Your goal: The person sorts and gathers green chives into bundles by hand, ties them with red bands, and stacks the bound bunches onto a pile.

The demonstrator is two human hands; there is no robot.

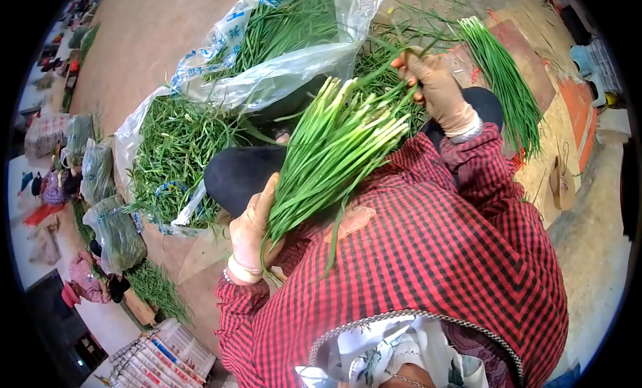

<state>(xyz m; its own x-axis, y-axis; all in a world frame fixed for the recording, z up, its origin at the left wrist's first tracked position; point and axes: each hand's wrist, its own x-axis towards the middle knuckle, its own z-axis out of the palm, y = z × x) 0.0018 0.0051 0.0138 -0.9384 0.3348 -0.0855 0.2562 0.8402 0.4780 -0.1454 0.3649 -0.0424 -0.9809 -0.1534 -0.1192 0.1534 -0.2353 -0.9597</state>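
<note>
A loose bunch of long green stalks (334, 154) with pale ends lies over my lap, its pale ends pointing up and right. My left hand (253, 231), in a thin light glove, grips the leafy lower end of the bunch. Above the pale ends, my right hand (435, 87), gloved with dirty fingertips, is closed on a few thin green blades. A neat bundle of the same stalks (501, 83) lies on the ground to the right, apart from my right hand.
An open clear plastic bag (281, 73) of greens stands ahead, beside a pile of short trimmings (177, 130). Wrapped bundles (115, 233) lie at the left, with other people (90, 277) beyond. A stack of packed sacks (164, 358) is at the lower left.
</note>
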